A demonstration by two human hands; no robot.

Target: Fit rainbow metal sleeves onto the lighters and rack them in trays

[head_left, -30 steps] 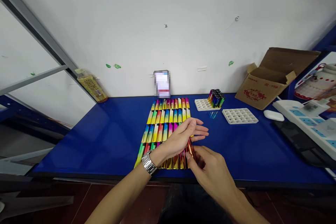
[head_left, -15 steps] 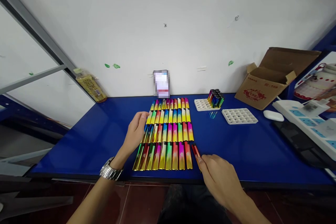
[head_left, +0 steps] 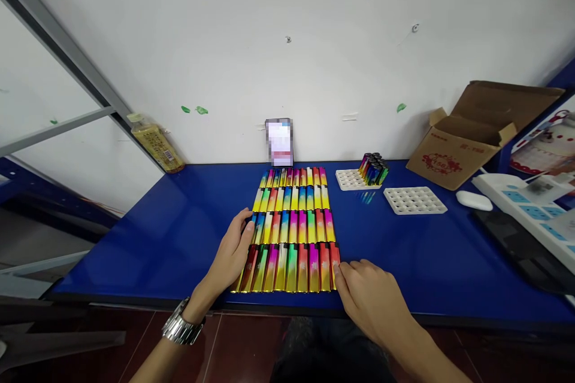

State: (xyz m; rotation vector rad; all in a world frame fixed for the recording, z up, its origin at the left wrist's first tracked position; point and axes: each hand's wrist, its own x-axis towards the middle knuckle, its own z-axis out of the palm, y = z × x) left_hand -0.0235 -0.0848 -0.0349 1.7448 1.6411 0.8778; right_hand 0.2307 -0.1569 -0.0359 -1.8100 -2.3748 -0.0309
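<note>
Several shiny multicoloured lighters [head_left: 293,228] lie in stacked rows on the blue table [head_left: 153,239], tops pointing away from me. At the left ends of the two nearer rows rests my left hand [head_left: 230,251], fingers stretched out with the thumb apart, holding nothing. My right hand [head_left: 372,290] is closed, with thumb and forefinger on the red-and-gold lighter [head_left: 335,260] at the right end of the nearest row. That lighter lies flush beside its neighbour, its lower right side partly covered by the fingertips.
Upright lighters [head_left: 374,169] stand in a white holed tray [head_left: 348,179], with a second such tray [head_left: 415,200] nearby. To the right are an open carton [head_left: 442,158], a white case [head_left: 474,200] and a power strip [head_left: 521,203]. A phone [head_left: 280,143] and a bottle [head_left: 157,142] stand by the wall.
My right hand has brought the red lighter left, from a tilted position apart into line with the nearest row. My left hand has come down toward me along the rows' left edge.
</note>
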